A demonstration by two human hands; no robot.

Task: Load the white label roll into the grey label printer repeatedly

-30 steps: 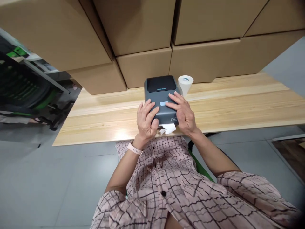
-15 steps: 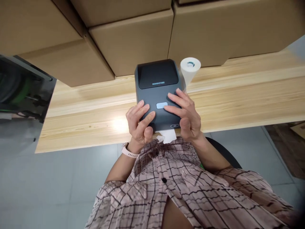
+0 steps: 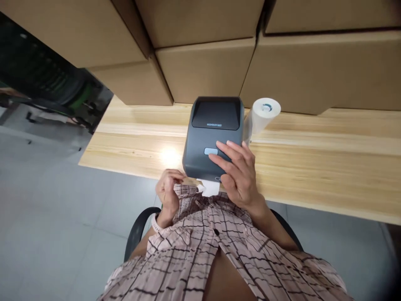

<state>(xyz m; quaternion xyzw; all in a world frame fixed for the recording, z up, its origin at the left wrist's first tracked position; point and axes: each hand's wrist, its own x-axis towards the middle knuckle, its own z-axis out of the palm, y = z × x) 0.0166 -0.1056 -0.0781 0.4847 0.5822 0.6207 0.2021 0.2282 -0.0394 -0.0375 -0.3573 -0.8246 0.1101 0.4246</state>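
A dark blue-grey label printer (image 3: pixel 206 165) with a glossy black lid panel and a pale blue button (image 3: pixel 211 151) sits at the table's front edge. My right hand (image 3: pixel 239 173) lies on its right side, fingers stretched flat over the top, one fingertip at the button's lower edge. White label paper (image 3: pixel 210 188) with a ragged edge sticks out of the front slot. Beside the printer's front left corner, my left hand (image 3: pixel 169 188) has curled fingers, some blurred and pointing towards the paper; whether they touch or pinch it is unclear.
A white label roll (image 3: pixel 265 110) stands upright to the printer's right, by some clear plastic. Cardboard boxes (image 3: pixel 203 69) are stacked along the back of the wooden table (image 3: pixel 313 167). A black chair (image 3: pixel 140 225) shows behind me.
My left hand has come off the printer's left side and moved down towards the protruding paper. The right hand stays on the printer top. The view has shifted, showing more boxes.
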